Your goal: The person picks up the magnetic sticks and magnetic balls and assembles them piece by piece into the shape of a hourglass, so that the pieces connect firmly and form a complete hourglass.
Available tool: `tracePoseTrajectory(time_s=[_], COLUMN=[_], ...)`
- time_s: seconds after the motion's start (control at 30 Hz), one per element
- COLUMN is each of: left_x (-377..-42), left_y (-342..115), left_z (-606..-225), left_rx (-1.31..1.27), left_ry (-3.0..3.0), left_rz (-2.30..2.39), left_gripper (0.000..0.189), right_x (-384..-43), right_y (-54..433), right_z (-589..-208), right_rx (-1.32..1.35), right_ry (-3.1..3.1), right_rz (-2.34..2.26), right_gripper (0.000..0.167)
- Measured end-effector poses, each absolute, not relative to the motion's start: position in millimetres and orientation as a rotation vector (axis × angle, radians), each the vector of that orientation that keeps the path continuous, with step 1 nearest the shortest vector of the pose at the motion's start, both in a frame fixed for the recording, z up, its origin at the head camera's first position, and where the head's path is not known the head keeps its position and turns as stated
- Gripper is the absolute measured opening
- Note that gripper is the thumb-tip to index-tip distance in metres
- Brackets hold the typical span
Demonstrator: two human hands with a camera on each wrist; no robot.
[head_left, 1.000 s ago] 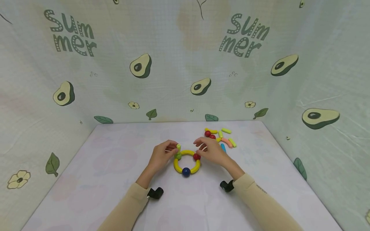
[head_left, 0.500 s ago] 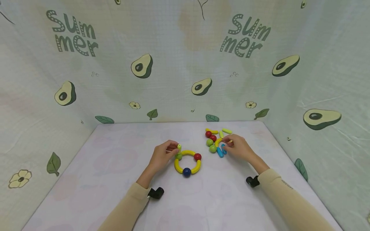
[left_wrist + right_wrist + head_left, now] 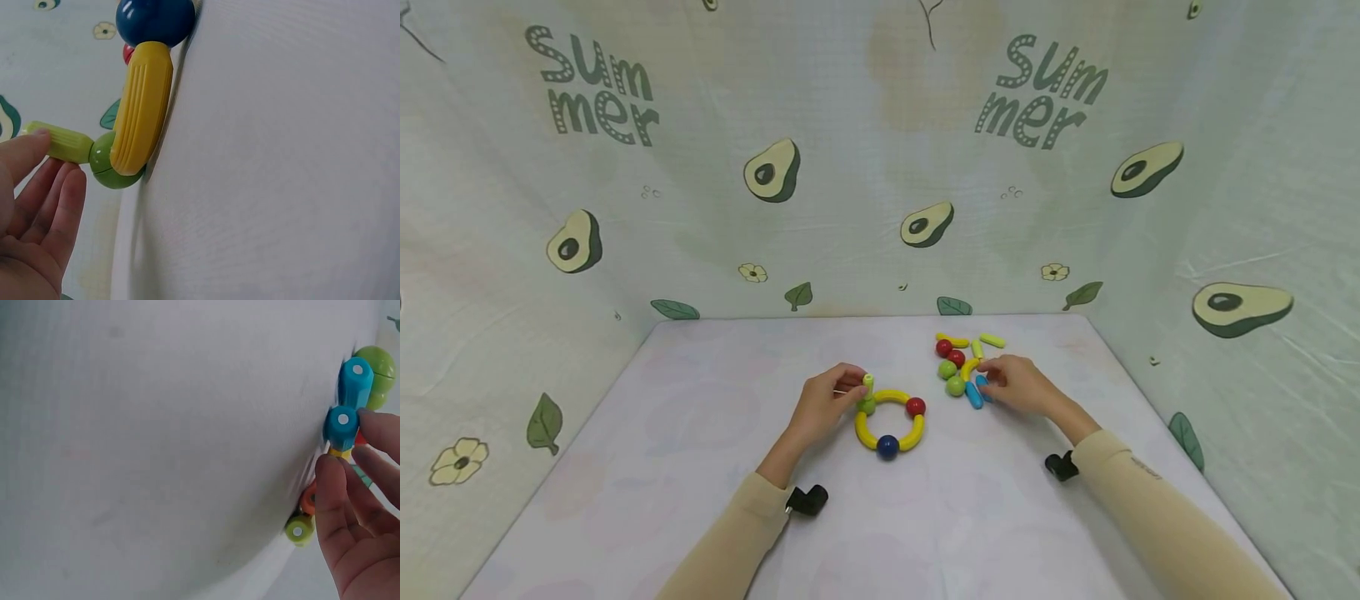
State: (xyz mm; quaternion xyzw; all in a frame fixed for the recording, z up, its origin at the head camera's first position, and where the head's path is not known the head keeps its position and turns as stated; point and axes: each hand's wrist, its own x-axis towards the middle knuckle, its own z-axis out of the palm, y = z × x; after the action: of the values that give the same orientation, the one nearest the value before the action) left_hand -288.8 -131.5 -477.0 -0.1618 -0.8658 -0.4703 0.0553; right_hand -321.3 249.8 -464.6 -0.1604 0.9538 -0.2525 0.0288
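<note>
A ring of curved yellow magnetic sticks (image 3: 864, 434) lies on the table, joined by a dark blue ball (image 3: 887, 447), a red ball (image 3: 915, 407) and a green ball (image 3: 116, 160). My left hand (image 3: 823, 402) pinches a lime magnetic stick (image 3: 65, 142) that stands up from the green ball. To the right of the ring, my right hand (image 3: 1018, 385) has its thumb and fingertips around a blue magnetic stick (image 3: 342, 427). A second blue stick (image 3: 973, 395) lies right beside it.
Around the right hand are red balls (image 3: 943, 348), green balls (image 3: 955, 386), yellow sticks (image 3: 970, 369) and lime sticks (image 3: 992, 341). An orange stick (image 3: 309, 499) shows behind the fingers in the right wrist view. A patterned cloth wall (image 3: 850, 275) borders the table (image 3: 737, 358).
My right hand has left the ring's red ball and moved right to the blue sticks, where it has barely shifted over the last half second. The left hand keeps its place.
</note>
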Motion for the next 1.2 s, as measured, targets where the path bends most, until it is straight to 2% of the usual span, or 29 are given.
tracePoseTrajectory(time_s=[0.53, 0.8, 1.2], left_x=[-289.8, -289.7, -289.3], left_y=[-132.7, -133.1, -133.5], left_z=[-477.9, -477.8, -476.6], left_rx=[-0.492, -0.508, -0.520], left_ry=[-2.621, -2.635, -2.634], left_rz=[-1.418, -1.394, -1.391], left_gripper=[0.024, 0.025, 0.023], right_x=[-319.5, -309.8, -291.2], right_y=[262.1, 259.0, 212.4], right_z=[-451.0, -441.5, -441.1], right_rx=[-0.635, -0.708, -0.765], right_ry=[2.799, 2.856, 2.900], right_rz=[-0.630, -0.705, -1.121], right_gripper=[0.025, 0.032, 0.040])
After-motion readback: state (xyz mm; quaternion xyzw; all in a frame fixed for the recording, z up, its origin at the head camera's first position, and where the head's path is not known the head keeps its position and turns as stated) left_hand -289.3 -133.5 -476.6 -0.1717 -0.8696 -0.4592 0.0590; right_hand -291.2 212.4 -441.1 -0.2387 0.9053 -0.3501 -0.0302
